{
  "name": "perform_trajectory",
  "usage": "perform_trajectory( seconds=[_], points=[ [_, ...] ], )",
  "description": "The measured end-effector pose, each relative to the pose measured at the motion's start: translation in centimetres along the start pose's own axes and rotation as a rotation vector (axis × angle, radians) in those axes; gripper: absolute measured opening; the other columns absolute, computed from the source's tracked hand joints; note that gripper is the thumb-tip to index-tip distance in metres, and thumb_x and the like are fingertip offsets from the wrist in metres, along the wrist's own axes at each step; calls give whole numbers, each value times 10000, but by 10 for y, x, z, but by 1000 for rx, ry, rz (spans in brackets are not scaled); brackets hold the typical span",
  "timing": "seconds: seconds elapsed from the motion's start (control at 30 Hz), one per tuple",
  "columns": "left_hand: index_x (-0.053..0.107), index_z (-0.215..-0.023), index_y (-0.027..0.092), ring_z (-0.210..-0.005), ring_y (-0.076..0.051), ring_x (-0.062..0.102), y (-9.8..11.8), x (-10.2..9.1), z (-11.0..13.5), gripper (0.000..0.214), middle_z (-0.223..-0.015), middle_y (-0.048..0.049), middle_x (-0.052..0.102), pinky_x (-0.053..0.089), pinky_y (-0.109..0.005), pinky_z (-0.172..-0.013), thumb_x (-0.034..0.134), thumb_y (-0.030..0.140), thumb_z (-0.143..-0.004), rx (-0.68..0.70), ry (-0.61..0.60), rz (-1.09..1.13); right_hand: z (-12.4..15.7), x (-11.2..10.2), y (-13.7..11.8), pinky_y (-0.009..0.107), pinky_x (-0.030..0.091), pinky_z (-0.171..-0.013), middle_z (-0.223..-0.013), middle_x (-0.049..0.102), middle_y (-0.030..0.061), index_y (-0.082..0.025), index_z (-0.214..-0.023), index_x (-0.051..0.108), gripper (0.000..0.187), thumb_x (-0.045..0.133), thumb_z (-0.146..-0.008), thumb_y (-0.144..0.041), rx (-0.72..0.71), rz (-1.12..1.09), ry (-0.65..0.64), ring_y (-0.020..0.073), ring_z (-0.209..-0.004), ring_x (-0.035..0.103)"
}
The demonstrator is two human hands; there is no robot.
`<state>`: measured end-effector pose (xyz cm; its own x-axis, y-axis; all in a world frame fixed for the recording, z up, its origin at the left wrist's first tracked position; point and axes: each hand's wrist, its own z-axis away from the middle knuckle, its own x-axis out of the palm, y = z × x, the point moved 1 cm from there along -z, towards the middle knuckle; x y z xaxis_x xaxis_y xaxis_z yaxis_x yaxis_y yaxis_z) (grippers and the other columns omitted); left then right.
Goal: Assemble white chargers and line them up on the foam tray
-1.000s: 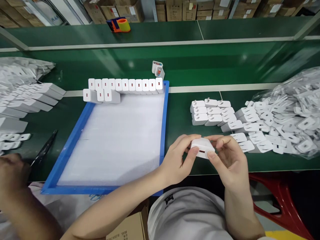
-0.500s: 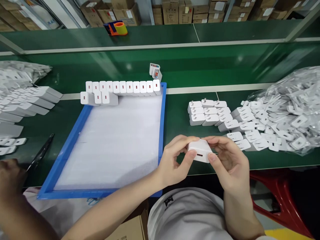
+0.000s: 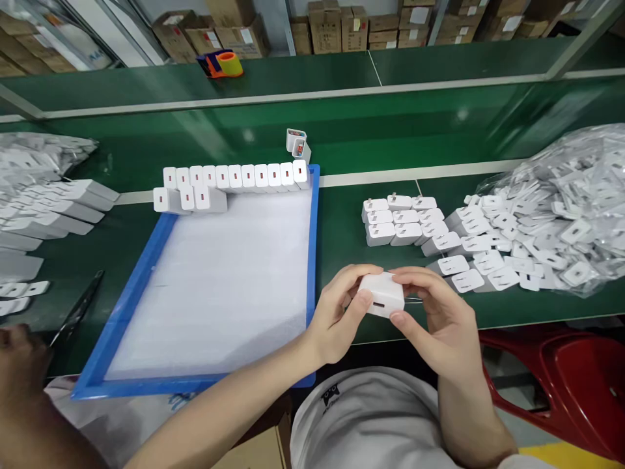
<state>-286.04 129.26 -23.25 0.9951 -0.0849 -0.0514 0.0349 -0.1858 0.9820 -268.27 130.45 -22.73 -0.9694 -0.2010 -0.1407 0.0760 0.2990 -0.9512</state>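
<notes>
A white charger plug [image 3: 381, 294] with a dark port facing me is held between both hands above the green table's near edge. My left hand [image 3: 338, 319] pinches its left side with thumb and fingers. My right hand [image 3: 438, 319] grips its right side the same way. To the left lies a blue-framed tray [image 3: 316, 247] lined with white foam, with a row of upright chargers [image 3: 234, 177] along its far edge. Neat rows of chargers [image 3: 400, 220] lie just beyond my hands.
A big loose heap of chargers on clear plastic [image 3: 547, 215] fills the right. White boxes [image 3: 49, 208] and scissors [image 3: 75, 312] lie at left, near another person's hand [image 3: 19, 358]. A red stool [image 3: 561, 378] stands at lower right; a tape dispenser [image 3: 222, 64] sits far back.
Both hands with the charger have drifted slightly left and toward the tray's corner; the charger is turned a little in the fingers. The other person's hand at left has dropped lower.
</notes>
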Motion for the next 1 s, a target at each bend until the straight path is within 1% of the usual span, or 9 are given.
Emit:
perform_trajectory(
  seconds=[0.13, 0.3, 0.4, 0.47, 0.53, 0.67, 0.83, 0.9, 1.0],
  points=[
    [646, -1237, 175, -902, -195, 612, -2, -3, -1, 420, -1054, -106, 661, 499, -296, -738, 460, 491, -1034, 97, 0, -58, 1, 2, -5, 366, 517, -859, -1223, 642, 86, -270, -1189, 674, 346, 765, -864, -189, -58, 38, 3, 252, -1122, 603],
    [651, -1265, 192, -969, -192, 612, -2, -3, -3, 332, -1137, -105, 690, 495, -304, -810, 501, 385, -1040, 209, -7, -116, -1, 5, -8, 376, 519, -851, -1198, 645, 88, -262, -1154, 674, 271, 728, -893, -211, -20, 29, 25, 260, -1117, 608],
    [645, -1279, 185, -993, -204, 611, -1, -2, -2, 333, -1136, -107, 701, 497, -324, -847, 526, 373, -1030, 250, -31, -149, -3, 5, -6, 364, 514, -842, -1107, 668, 77, -246, -1042, 704, 99, 639, -968, -248, 20, -10, 83, 240, -1062, 630],
    [644, -1280, 180, -981, -206, 613, -2, -1, -2, 341, -1105, -105, 706, 501, -327, -841, 522, 379, -1031, 265, -38, -150, -5, 4, -5, 348, 506, -843, -1045, 687, 65, -242, -980, 725, 176, 553, -1020, -255, 25, -24, 117, 218, -1017, 645],
    [645, -1279, 180, -969, -201, 616, -2, -1, -1, 342, -1088, -102, 706, 503, -324, -836, 512, 379, -1035, 263, -34, -146, -5, 3, -5, 337, 501, -855, -1025, 701, 55, -251, -974, 738, 241, 507, -1044, -253, 21, -31, 129, 205, -1009, 650],
    [658, -1258, 183, -956, -193, 621, -3, -2, 0, 330, -1101, -103, 701, 504, -323, -838, 518, 377, -1032, 229, -13, -141, -4, 2, -5, 335, 498, -912, -1089, 700, 51, -269, -1049, 738, 218, 520, -1040, -263, 25, -41, 90, 206, -1068, 639],
    [673, -1225, 174, -907, -182, 634, -2, -2, -1, 331, -1046, -100, 696, 511, -298, -781, 516, 391, -1032, 175, 28, -135, -3, 1, -4, 349, 492, -950, -1182, 669, 70, -261, -1135, 709, 205, 533, -1031, -263, 11, -25, 22, 223, -1144, 612],
    [678, -1220, 173, -940, -187, 640, -2, -2, -1, 335, -1061, -101, 697, 512, -294, -790, 512, 397, -1034, 154, 40, -122, -2, 1, -2, 358, 495, -948, -1234, 645, 78, -266, -1200, 683, 220, 576, -1009, -276, -4, -25, -19, 237, -1174, 595],
    [691, -1202, 181, -905, -174, 642, -2, -2, -1, 329, -1027, -84, 693, 509, -274, -743, 512, 401, -1035, 115, 68, -90, -2, 3, 1, 356, 506, -934, -1270, 617, 79, -278, -1248, 648, 336, 717, -919, -279, 7, -6, -61, 249, -1175, 585]
  ],
)
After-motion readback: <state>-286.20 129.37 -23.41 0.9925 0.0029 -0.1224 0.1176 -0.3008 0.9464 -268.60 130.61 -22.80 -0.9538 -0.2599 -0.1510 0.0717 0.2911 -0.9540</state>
